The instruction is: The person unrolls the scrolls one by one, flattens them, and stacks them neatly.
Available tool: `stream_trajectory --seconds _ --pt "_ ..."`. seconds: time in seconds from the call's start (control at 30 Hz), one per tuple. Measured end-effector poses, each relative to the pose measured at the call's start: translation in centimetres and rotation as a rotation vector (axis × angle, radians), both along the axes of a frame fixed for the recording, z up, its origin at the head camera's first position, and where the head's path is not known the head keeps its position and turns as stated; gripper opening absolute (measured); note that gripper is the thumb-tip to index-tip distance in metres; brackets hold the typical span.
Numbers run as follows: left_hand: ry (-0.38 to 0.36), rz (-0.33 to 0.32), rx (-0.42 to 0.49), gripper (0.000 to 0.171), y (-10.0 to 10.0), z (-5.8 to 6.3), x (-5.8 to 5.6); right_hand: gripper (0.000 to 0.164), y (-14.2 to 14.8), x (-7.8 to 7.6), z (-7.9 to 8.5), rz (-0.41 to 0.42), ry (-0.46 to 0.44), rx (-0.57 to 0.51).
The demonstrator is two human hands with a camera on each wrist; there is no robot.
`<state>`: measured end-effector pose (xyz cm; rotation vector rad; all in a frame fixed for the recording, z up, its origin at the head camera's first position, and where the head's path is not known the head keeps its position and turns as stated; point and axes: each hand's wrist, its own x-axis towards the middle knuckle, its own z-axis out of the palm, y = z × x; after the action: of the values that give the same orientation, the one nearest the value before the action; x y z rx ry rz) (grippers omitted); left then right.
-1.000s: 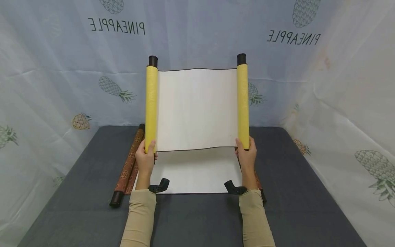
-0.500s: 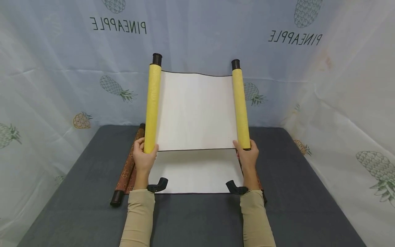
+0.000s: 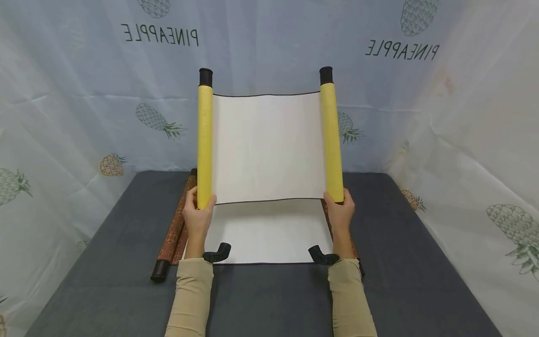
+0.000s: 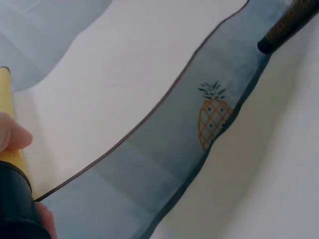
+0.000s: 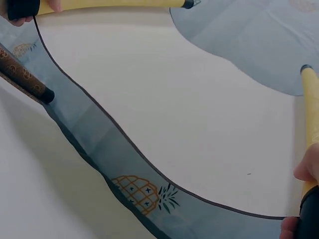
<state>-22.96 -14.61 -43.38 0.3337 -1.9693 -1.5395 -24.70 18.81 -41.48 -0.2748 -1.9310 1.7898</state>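
Observation:
A yellow scroll, partly unrolled, is held up off the table with its blank white paper (image 3: 268,147) between two upright rolls. My left hand (image 3: 198,221) grips the lower end of its left roll (image 3: 205,140). Near the bottom of the right roll (image 3: 331,140), my right hand (image 3: 340,217) holds on, and that roll leans slightly. Dark caps top both rolls; in the right wrist view my right thumb (image 5: 308,164) presses the yellow roll. Below lies a brown patterned scroll (image 3: 171,234), its white sheet (image 3: 269,238) spread on the table. My forearms and the raised scroll partly hide its rolls.
Dark grey cloth covers the table (image 3: 269,299). A pale curtain (image 3: 84,93) with pineapple prints hangs behind and at both sides. Black wrist mounts (image 3: 217,252) sit on both wrists, above the lower sheet.
Half a second ago the rolls' tops were closer together and the left roll leaned inward. Now the tops stand farther apart and the left roll is upright. Both hands keep their hold.

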Motion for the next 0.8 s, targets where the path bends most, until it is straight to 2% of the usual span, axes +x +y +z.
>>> stream_trajectory --seconds 0.07,0.2,0.37,0.47,0.53,0.63,0.8 --pt "-0.003 -0.030 0.031 0.047 -0.1 0.1 0.0 0.036 -0.1 0.0 0.1 -0.005 0.019 0.016" --pt "-0.030 -0.129 0.081 0.050 -0.6 0.4 0.2 0.039 -0.3 0.0 0.1 -0.007 0.075 0.016" --pt "-0.130 -0.234 0.078 0.046 -1.1 0.8 0.4 0.043 -0.1 0.2 0.3 0.031 0.140 0.045" --pt "-0.187 -0.269 0.106 0.045 -1.1 1.0 0.4 0.044 0.2 0.2 0.4 0.063 0.142 0.101" --pt "-0.196 -0.260 0.133 0.046 -1.1 1.0 0.4 0.044 0.4 0.1 0.2 0.063 0.128 0.139" --pt "-0.183 -0.205 0.175 0.044 -1.1 0.9 0.2 0.045 0.4 -0.2 -0.2 0.044 0.108 0.165" --pt "-0.123 -0.102 0.182 0.036 -0.8 0.8 0.1 0.044 -0.3 -0.3 -0.6 -0.060 0.095 0.063"
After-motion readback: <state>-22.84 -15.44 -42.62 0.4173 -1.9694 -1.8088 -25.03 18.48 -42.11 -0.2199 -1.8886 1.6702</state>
